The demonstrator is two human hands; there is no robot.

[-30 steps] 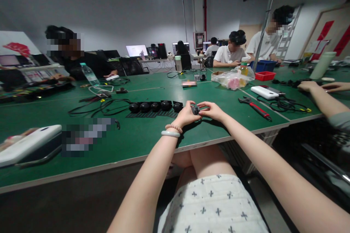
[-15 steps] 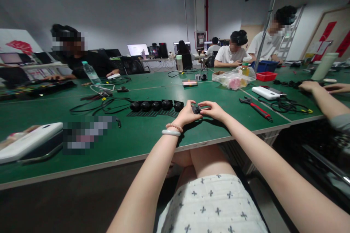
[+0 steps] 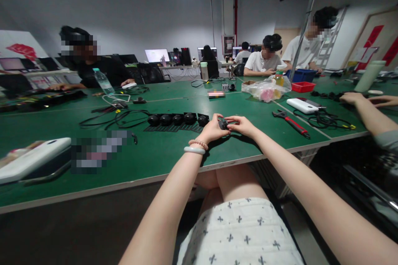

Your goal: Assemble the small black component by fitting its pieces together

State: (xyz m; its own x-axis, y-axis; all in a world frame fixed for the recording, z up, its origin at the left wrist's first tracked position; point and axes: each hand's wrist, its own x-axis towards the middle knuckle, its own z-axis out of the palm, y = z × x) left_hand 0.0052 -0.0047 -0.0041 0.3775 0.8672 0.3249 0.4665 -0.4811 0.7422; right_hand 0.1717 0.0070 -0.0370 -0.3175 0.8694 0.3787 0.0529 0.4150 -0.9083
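Small dark part (image 3: 223, 124) at centre of frame, over the green surface (image 3: 168, 155); contact with it cannot be told. Left hand (image 3: 212, 129) and right hand (image 3: 243, 126) meet there, fingers of both gripping the part. Five black round-topped pieces (image 3: 178, 120) in a row, just left of the left hand. Red-handled wrench (image 3: 291, 124) lies right of centre, apart from both hands.

The head camera looks forward – and down – across the table (image 3: 164, 151).
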